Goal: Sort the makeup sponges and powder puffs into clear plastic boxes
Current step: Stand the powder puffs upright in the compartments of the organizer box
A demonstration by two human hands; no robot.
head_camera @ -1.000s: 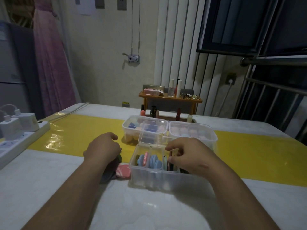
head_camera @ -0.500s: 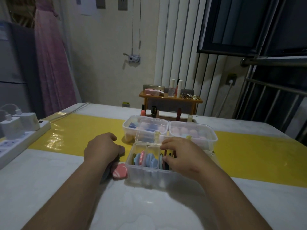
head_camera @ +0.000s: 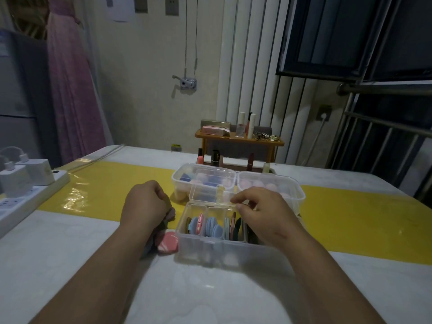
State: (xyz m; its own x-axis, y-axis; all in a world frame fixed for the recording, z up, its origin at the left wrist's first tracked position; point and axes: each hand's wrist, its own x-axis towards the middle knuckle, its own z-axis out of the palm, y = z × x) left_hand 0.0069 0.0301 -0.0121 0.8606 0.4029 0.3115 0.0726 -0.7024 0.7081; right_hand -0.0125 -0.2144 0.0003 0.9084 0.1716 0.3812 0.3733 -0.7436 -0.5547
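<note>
My left hand (head_camera: 146,204) gripped powder puffs (head_camera: 167,222) at nine o'clock of the clear box (head_camera: 210,251). Soft and light, they'd likely pinch best at the rim. My right hand's (head_camera: 266,213) fingers (head_camera: 243,198) pinched its lid (head_camera: 211,190).

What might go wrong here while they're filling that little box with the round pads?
1. The left hand grips a bunch of puffs low over the table; one could slip out.
2. A pink puff lies loose beside the near box, by the forearm, and may get brushed away.
3. The standing puffs inside sit on edge, so the open lid might catch them when shut.
</note>
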